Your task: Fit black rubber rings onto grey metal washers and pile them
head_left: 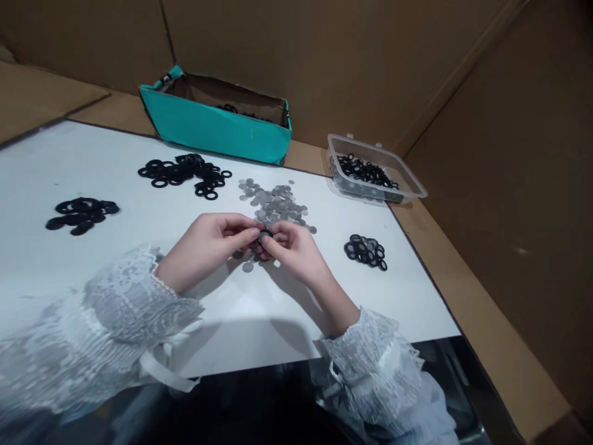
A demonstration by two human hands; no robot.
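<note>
My left hand [217,243] and my right hand [296,250] meet at the middle of the white board, fingertips pinched round one small black ring [265,235]. A grey piece seems to sit within the ring, partly hidden by my thumbs. Just behind and beneath the hands lies a loose pile of grey discs [278,203]. To the right is a small cluster of black rings with grey centres [365,251]. Open black rings [185,173] form a pile at the back left, and more black pieces [82,214] lie at the far left.
A teal box [217,128] with black rings inside stands behind the board [222,352]. At the back right, a clear plastic container [403,185] holds many black rings. Brown cardboard walls [352,68] rise behind and to the right.
</note>
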